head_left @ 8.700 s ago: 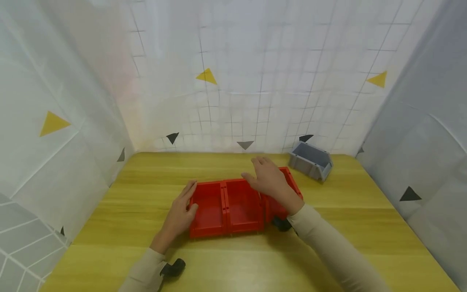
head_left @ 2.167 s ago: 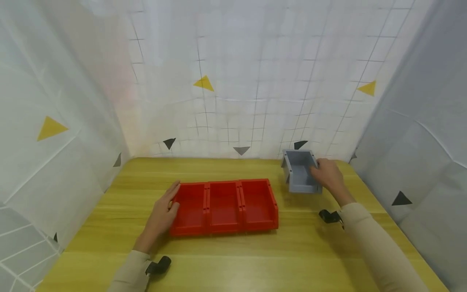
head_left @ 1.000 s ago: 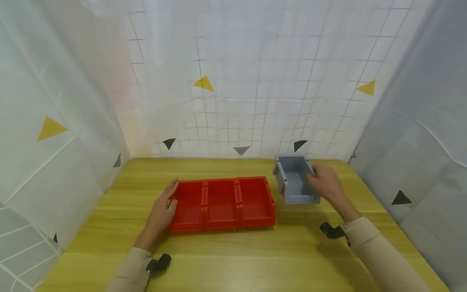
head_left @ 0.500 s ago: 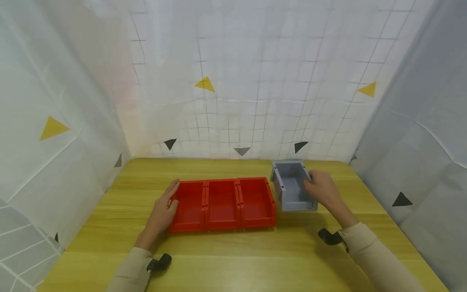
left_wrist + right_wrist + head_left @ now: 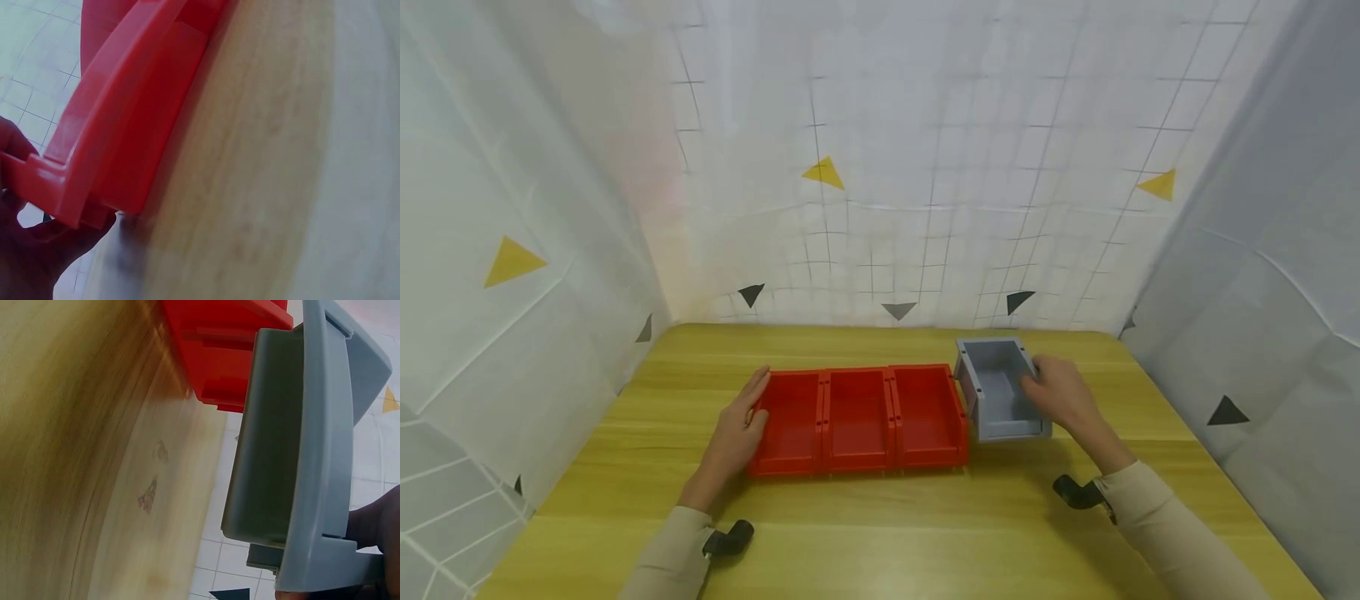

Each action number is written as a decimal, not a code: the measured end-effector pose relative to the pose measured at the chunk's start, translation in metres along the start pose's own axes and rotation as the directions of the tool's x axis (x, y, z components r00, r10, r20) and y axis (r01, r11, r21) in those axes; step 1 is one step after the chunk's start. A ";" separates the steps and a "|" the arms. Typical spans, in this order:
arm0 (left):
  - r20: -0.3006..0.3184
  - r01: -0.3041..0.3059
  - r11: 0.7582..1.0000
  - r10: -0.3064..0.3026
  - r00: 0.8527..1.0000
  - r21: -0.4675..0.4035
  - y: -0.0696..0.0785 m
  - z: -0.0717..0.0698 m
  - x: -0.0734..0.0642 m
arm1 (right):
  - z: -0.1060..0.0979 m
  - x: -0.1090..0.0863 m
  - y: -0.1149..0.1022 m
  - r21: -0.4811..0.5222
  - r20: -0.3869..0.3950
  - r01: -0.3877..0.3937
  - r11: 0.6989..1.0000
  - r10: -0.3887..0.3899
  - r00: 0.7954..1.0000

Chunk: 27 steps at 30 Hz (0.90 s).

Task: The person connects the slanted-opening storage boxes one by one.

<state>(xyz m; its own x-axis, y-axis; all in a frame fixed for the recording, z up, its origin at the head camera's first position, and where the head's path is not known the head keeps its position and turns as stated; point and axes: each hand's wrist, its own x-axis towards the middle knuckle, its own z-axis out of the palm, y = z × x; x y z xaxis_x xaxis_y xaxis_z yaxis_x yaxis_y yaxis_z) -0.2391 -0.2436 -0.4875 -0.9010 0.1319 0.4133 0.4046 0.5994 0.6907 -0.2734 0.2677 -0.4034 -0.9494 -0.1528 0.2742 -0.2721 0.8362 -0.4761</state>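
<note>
Three red storage bins, the left bin (image 5: 788, 421), the middle bin (image 5: 857, 421) and the right bin (image 5: 927, 417), stand side by side in a row on the table. My left hand (image 5: 730, 437) grips the outer side wall of the left bin; the left wrist view shows thumb and fingers either side of its edge. My right hand (image 5: 1063, 396) holds a grey storage bin (image 5: 1011, 429) by its right wall, thumb inside. In the right wrist view the grey bin hangs above the table, close beside the right red bin. Its underside is partly hidden.
The wooden table (image 5: 865, 542) ends at a white sheet wall (image 5: 880, 208) behind, with more sheets on the left and right. A black wrist camera mount (image 5: 728, 540) juts from the left sleeve and another mount (image 5: 1077, 492) from the right sleeve.
Earlier my right hand was over the right red bin, while the grey bin stood back right. Since taking hold of it, the hand has brought it left and nearer. My left hand stays put lately.
</note>
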 end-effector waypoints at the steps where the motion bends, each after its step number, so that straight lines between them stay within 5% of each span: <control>1: 0.000 0.002 1.000 -0.002 1.000 -0.001 0.000 0.000 0.000 | 0.000 0.000 0.000 -0.002 -0.002 0.004 1.000 -0.004 1.000; 27: 0.001 0.008 1.000 -0.008 1.000 -0.012 0.001 0.000 0.000 | 0.006 -0.003 0.000 -0.043 0.018 -0.002 0.999 0.003 1.000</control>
<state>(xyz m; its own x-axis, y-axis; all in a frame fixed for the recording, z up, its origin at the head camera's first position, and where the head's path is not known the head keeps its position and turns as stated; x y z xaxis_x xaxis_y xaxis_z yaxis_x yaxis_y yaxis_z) -0.2386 -0.2428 -0.4864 -0.9046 0.1277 0.4068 0.3988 0.5908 0.7014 -0.2718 0.2647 -0.4091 -0.9530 -0.1596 0.2577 -0.2628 0.8587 -0.4400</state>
